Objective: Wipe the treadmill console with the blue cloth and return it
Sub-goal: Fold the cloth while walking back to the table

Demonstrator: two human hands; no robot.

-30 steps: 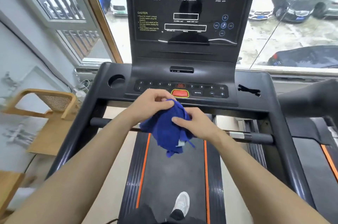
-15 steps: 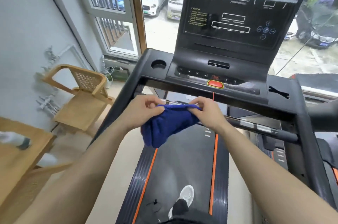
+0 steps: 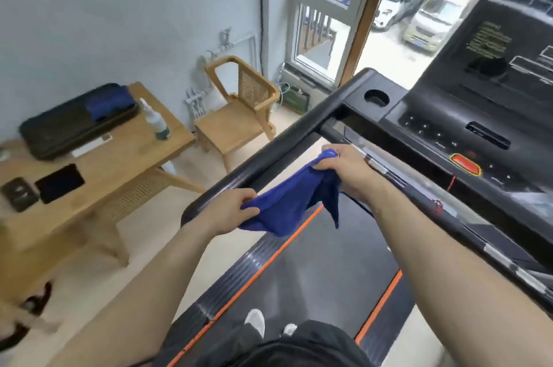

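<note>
While half a second ago looking mostly at the console, now swung toward nine o'clock, taking in a wooden table that earlier showed only as a corner. Carries a black tray at ten o'clock with a second blue fabric on it, a spray bottle just beside, and a dark tablet nearer. Further right, a wooden chair. Then the left hand, pinching one end of the blue cloth, as before. Hangs stretched over the belt, up to the right hand, clenched on the other end. At two o'clock, the treadmill console, now pushed to the frame's edge, apart from the cloth.
</note>
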